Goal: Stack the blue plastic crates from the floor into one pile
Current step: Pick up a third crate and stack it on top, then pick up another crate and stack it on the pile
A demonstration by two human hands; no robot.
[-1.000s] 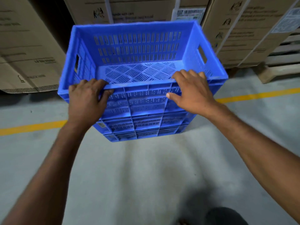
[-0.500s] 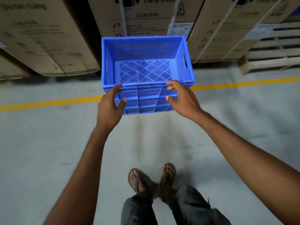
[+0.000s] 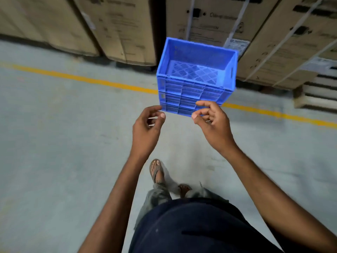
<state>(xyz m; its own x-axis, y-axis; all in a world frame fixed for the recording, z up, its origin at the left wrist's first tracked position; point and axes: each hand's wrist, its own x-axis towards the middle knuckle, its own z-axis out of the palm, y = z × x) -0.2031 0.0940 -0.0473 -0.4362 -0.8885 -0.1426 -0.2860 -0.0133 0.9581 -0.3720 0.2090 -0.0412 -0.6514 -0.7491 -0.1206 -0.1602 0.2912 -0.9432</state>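
A pile of nested blue plastic crates (image 3: 195,88) stands on the grey concrete floor, straddling a yellow line. The top crate is open and empty, its slotted bottom showing. My left hand (image 3: 145,128) hovers just in front of the pile's lower left corner, fingers loosely curled and holding nothing. My right hand (image 3: 213,123) hovers in front of the pile's lower right part, fingers half curled, also empty. Neither hand touches the crates. No other loose crate is in view.
Large strapped cardboard boxes (image 3: 209,21) stand right behind the pile and along the back. A wooden pallet (image 3: 317,95) lies at the right. The yellow floor line (image 3: 82,79) runs left to right. My sandalled feet (image 3: 156,170) are on the floor below my hands.
Both hands have let go of the top crate's near rim and pulled back. I have stepped away, so the pile looks smaller and sits further right.
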